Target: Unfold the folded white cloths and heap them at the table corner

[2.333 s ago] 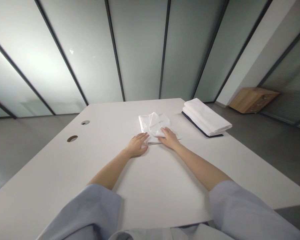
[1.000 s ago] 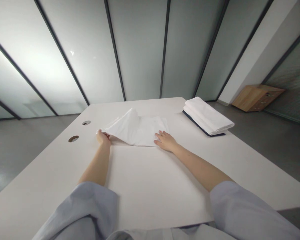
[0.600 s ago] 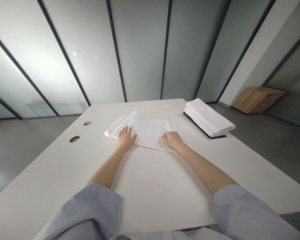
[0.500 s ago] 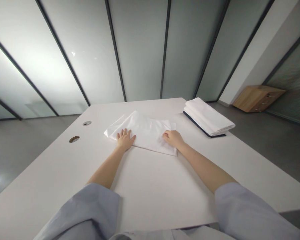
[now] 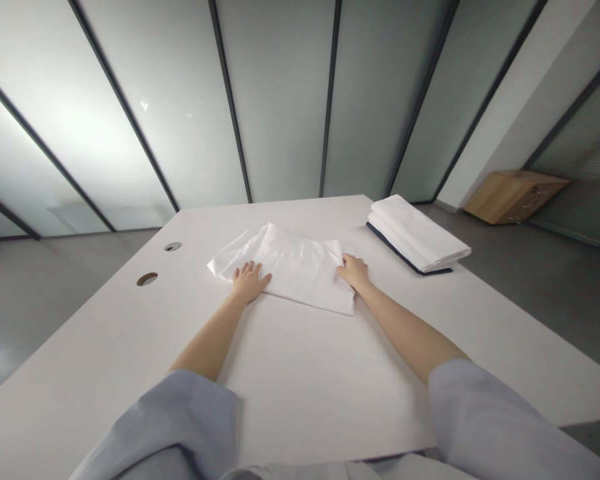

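Observation:
A white cloth (image 5: 290, 267) lies partly unfolded on the white table (image 5: 305, 373). My left hand (image 5: 249, 280) rests flat on the cloth's near left part, fingers spread. My right hand (image 5: 354, 271) is at the cloth's right edge, fingers curled and pinching the fabric there. Both forearms reach out from light blue sleeves.
A stack of folded white cloths (image 5: 417, 235) on a dark base sits at the table's far right. Two round cable holes (image 5: 147, 279) are at the left. Glass wall panels stand behind; a wooden cabinet (image 5: 515, 195) is on the floor at right.
My left hand pulled the folded cloth open to the left, then laid flat on it. My right hand moved from the near edge to the cloth's right edge and closed on it.

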### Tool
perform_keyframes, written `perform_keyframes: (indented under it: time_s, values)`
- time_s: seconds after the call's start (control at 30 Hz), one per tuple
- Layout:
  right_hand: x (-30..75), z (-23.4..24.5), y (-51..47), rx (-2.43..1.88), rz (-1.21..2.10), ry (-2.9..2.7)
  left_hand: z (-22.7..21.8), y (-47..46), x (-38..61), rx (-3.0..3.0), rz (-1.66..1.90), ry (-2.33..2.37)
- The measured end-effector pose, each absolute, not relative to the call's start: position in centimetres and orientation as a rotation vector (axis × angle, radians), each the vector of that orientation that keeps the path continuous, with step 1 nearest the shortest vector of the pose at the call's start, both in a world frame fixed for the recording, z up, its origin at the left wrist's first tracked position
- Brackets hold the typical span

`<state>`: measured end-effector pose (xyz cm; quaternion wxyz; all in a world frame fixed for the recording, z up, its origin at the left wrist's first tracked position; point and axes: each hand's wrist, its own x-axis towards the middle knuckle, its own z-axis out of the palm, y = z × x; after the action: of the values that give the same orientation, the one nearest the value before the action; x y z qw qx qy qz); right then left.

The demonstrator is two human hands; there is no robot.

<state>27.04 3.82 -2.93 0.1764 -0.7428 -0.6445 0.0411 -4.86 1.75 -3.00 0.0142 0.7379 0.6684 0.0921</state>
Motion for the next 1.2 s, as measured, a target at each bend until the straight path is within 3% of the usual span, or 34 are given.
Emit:
perform_keyframes:
  time_s: [0.23,0.5,0.67,0.93,1.1,1.2]
  values:
    - [26.3,-2.8,4.2,-1.972,0.356,-1.844,-3.2,1.8,-4.7,2.325,0.318,2.051]
    - [23.0,-3.3,2.1,-1.197,0.306,-2.090,-3.3,1.8,-4.1,2.404,0.506,1.956]
    - [23.5,-4.0,2.1,-1.497,0.162,-2.071,-3.0,1.7,-4.1,2.394,0.458,1.939]
    - [26.0,-3.5,3.7,-1.798,0.314,-1.911,-3.3,1.9,-4.4,2.388,0.451,1.925]
    - [23.7,-1.8,1.6,-1.302,0.230,-2.044,-3.6,2.1,-4.3,2.427,0.612,1.879]
    - [21.5,-0.7,-0.9,-0.922,0.456,-2.315,-3.3,2.0,-4.2,2.483,0.783,1.846]
